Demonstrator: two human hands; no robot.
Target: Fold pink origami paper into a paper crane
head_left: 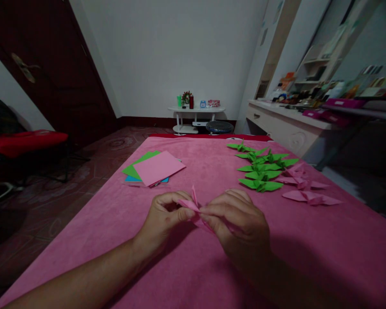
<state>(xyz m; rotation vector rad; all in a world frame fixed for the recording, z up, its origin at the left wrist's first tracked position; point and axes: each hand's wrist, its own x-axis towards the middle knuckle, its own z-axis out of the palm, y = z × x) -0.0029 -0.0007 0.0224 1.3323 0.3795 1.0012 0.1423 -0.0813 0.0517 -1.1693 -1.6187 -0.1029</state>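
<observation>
Between my two hands is a pink origami crane, partly folded, with one thin point sticking up. My left hand pinches its left side between thumb and fingers. The fingertips of my right hand are closed on its right side and hide part of the paper. Beyond my right hand lie several green paper cranes in a loose column. Beside them are a few pink paper cranes. A stack of square paper sheets, pink on top with green and blue under it, lies ahead of my left hand.
A pink cloth covers the table. Past its far edge stands a small white side table by the wall. To the right is a white dresser crowded with items; a red chair stands left.
</observation>
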